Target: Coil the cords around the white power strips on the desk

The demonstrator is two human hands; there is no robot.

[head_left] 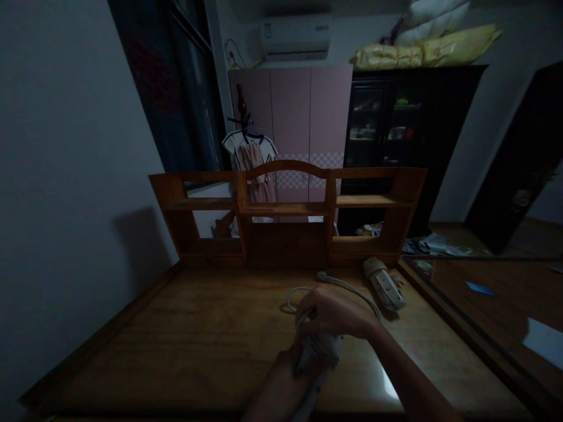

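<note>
Cord (288,299) pinched in the right grip (328,310); left grip (291,362) clasps a pale bundle (324,349), dim and partly hidden.

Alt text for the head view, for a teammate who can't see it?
Over a wooden desk, the left hand holds a pale object, too dim to identify, while the right hand pinches a light cord just above it. A power strip lies to the right, near a wooden shelf unit.

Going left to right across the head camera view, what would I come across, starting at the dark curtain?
Dark curtain → hanging clothes → right hand → power strip on the desk → flat blue item → white sheet.
</note>
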